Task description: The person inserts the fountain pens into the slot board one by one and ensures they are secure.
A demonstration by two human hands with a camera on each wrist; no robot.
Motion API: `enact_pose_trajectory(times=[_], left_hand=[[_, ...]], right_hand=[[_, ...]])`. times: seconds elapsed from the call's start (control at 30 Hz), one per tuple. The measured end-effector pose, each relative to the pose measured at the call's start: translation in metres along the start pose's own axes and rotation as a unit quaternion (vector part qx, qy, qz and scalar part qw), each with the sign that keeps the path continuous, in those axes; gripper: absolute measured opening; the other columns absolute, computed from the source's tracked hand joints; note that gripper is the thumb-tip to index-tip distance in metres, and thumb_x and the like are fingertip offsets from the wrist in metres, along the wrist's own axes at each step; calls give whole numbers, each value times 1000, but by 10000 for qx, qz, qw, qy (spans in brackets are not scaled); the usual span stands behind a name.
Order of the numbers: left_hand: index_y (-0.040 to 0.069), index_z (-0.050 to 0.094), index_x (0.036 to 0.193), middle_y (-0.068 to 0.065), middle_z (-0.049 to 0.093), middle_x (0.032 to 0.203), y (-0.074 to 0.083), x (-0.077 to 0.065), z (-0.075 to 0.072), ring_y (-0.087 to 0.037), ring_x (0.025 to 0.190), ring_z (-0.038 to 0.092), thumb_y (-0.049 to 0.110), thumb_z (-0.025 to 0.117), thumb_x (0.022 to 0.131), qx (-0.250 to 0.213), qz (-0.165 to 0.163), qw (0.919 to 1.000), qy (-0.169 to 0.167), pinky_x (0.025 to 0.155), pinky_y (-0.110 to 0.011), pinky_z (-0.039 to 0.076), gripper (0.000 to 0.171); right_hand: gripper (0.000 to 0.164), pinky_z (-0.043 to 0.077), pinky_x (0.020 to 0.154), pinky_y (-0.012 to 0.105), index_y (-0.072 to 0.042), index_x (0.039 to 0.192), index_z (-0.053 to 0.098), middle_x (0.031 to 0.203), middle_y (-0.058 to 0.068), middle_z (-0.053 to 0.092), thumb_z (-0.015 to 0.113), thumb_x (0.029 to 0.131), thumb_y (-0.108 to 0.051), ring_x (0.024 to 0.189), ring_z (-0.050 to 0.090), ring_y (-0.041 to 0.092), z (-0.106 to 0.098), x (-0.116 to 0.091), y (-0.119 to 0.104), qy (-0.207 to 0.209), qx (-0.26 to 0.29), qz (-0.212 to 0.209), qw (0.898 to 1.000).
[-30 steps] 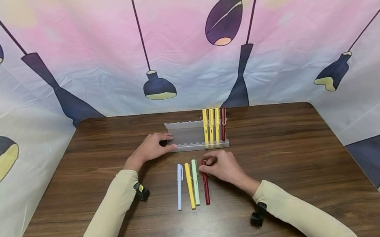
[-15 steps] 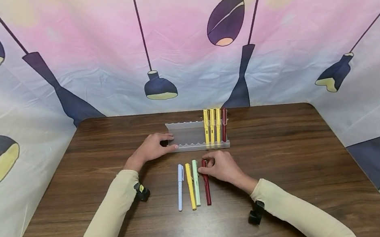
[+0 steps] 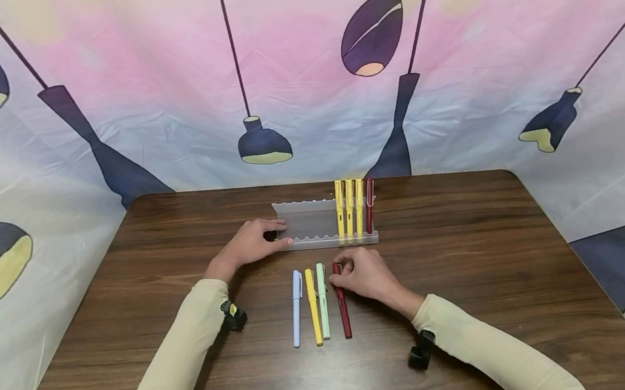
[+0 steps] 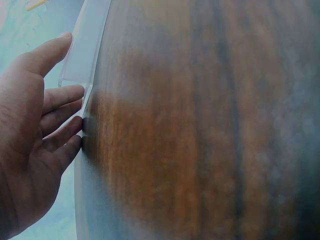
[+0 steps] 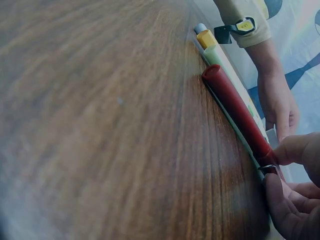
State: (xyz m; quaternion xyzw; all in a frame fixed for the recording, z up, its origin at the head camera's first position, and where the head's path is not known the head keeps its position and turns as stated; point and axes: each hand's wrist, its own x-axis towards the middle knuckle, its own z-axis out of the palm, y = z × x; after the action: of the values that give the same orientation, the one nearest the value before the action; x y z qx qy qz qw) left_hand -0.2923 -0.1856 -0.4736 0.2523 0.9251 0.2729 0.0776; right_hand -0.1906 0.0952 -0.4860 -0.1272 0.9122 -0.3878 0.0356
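Note:
My right hand (image 3: 368, 274) pinches the capped end of a dark red pen (image 3: 344, 315) between thumb and fingers. In the right wrist view that pen (image 5: 237, 110) slants along the wood, its clip beside the fingertips. To its left lie a pale green pen (image 3: 324, 308), a yellow pen (image 3: 314, 309) and a light blue pen (image 3: 297, 312). My left hand (image 3: 251, 241) touches the left end of a clear plastic pen rack (image 3: 310, 222). In the left wrist view its fingers (image 4: 62, 97) extend loosely against the rack's end.
Three yellow pens (image 3: 349, 210) and another dark red pen (image 3: 369, 206) stand leaning in the rack's right part. The brown wooden table (image 3: 480, 264) carries everything. Behind it hangs a cloth backdrop (image 3: 161, 76) printed with lamps.
The right fingers have closed onto the dark red pen, which has shifted slightly right, away from the green one. The left hand and rack stay put.

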Motion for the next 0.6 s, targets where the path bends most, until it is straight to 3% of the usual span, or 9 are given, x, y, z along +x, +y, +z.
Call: enact_pose_trajectory(times=[0.33, 0.6], left_hand=[[5, 66, 137, -13, 53, 151, 0, 0, 0, -36, 144, 44, 51, 69, 96, 0, 22, 10000, -3, 116, -54, 36, 62], [5, 66, 136, -12, 53, 151, -1, 1, 0, -36, 145, 43, 51, 68, 96, -30, 14, 10000, -23, 116, -54, 36, 61]], right_hand=[[32, 52, 48, 28, -2, 113, 75, 63, -8, 68, 81, 84, -13, 48, 62, 8, -6, -3, -4, 42, 358, -68, 9993], [38, 53, 53, 28, 0, 119, 73, 63, -8, 69, 81, 86, -17, 50, 64, 9, -19, -1, -12, 81, 429, 26, 9990]])
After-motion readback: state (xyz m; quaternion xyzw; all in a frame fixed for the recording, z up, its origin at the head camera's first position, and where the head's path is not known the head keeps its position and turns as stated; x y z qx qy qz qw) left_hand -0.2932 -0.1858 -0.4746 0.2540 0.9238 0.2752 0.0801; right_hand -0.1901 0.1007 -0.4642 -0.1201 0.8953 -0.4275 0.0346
